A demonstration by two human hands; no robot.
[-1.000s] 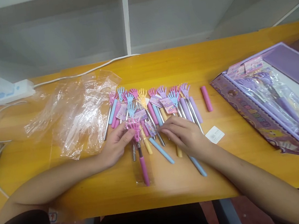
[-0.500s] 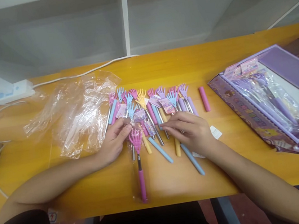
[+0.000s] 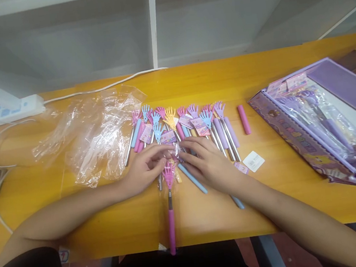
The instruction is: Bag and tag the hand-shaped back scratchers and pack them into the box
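Note:
A pink back scratcher (image 3: 171,221) with a hand-shaped head lies upright in the view inside a clear plastic sleeve (image 3: 177,198), its handle end reaching the table's front edge. My left hand (image 3: 142,172) is closed on the top of the sleeve, just above the pink head. From the other side, my right hand (image 3: 209,162) has its fingers bent over the crinkled upper end of the sleeve. Part of that end is hidden by the fingers. Behind both hands lie several loose back scratchers, among them a blue one (image 3: 206,118) and a yellow one (image 3: 170,119), with small printed tags (image 3: 199,127).
Crumpled clear bags (image 3: 100,138) lie at left, near a white power strip (image 3: 9,111) with cables. A purple display box (image 3: 298,136) holding bagged scratchers stands at right. A white card (image 3: 253,161) and a pink tube (image 3: 244,119) lie between box and hands.
The bagged pink scratcher has shifted toward the table's front edge. My right hand has moved left to the sleeve's upper end, close to my left hand. The white card is uncovered again.

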